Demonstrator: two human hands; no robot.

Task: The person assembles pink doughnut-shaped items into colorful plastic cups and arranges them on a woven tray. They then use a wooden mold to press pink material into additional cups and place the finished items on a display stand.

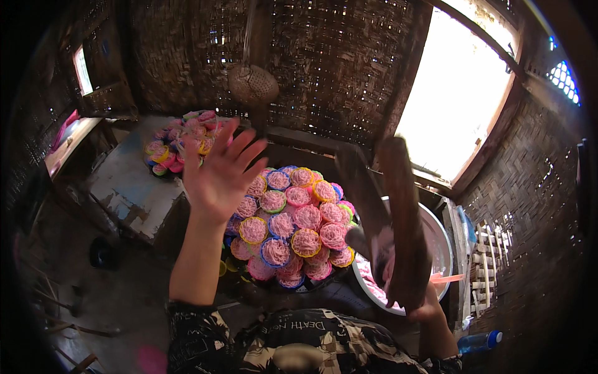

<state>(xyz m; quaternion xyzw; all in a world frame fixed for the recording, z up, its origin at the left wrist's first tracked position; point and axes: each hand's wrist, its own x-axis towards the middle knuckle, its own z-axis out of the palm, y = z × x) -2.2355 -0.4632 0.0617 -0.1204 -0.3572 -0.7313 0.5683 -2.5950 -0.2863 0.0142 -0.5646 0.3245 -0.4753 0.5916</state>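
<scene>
My left hand [219,177] is raised in front of the pile, its fingers spread and nothing in it. My right hand [426,304] is wrapped around the lower end of a dark wooden two-armed press [406,230], tilted over a grey basin [445,240]. Pink dough clings between the arms of the press. More pink dough [369,283] lies in the basin, where an orange handle [447,278] sticks out over the rim. Left of the basin rises a heap of pink noodle-like swirls [281,225], each in a small round frilled holder of blue, yellow, green or pink.
A second heap of similar swirls [187,138] stands on a worn pale table [121,181] at the back left. A perforated ladle [252,84] hangs against the woven wall [324,68]. At lower right are a blue-capped bottle [479,341] and a slatted rack [489,268].
</scene>
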